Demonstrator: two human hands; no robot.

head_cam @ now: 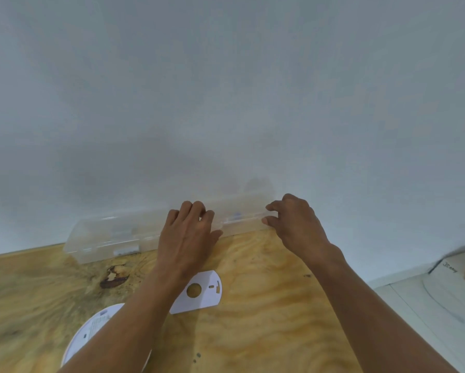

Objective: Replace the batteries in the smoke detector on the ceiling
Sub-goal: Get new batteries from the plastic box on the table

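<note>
While L hand curls over the clear box by the wall, pinning it, R hand sets curved thumb & forefinger at the lid's end; grip unclear. Lift lid evenly, w/o sliding box. Smoke detector lies on table, lower left.

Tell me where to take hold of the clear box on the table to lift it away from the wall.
Grip the clear box by its two short ends, one hand each, coming from the front. It is long and low, so a one-hand middle grip would likely tip it, and its back lies against the wall, closing off that side.
</note>
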